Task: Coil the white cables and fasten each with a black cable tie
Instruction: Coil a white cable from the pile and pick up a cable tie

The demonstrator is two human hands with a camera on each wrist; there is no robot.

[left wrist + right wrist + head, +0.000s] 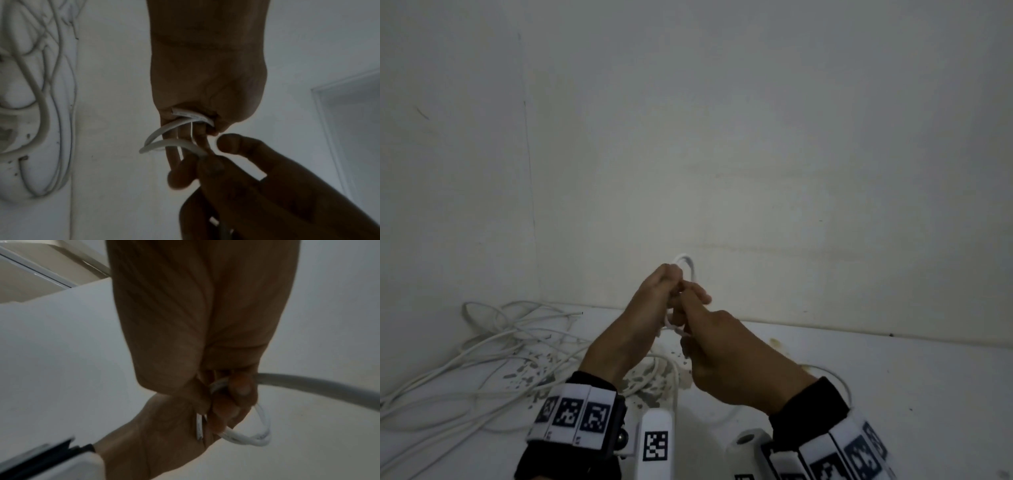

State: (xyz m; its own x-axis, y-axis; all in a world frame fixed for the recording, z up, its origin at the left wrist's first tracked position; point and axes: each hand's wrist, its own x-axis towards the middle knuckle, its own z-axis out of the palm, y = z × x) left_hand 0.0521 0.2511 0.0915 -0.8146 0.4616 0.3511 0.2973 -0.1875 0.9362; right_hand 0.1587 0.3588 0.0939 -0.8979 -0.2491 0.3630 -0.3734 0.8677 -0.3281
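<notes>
Both hands are raised above the white table, close together in front of the wall. My left hand (661,291) grips a small coil of white cable (688,265), whose loop sticks out above the fingers. In the left wrist view the coil's loops (164,142) curve out below the curled fingers. My right hand (709,346) pinches a strand of the same white cable (676,330) just below the left hand. The right wrist view shows the coil's loop (252,437) beside the curled fingers. No black cable tie is visible.
A loose tangle of white cables (493,346) lies on the white table (893,363) at the left, against the wall corner. Grey flecks are scattered over the table's middle. A cable (839,380) runs under my right wrist.
</notes>
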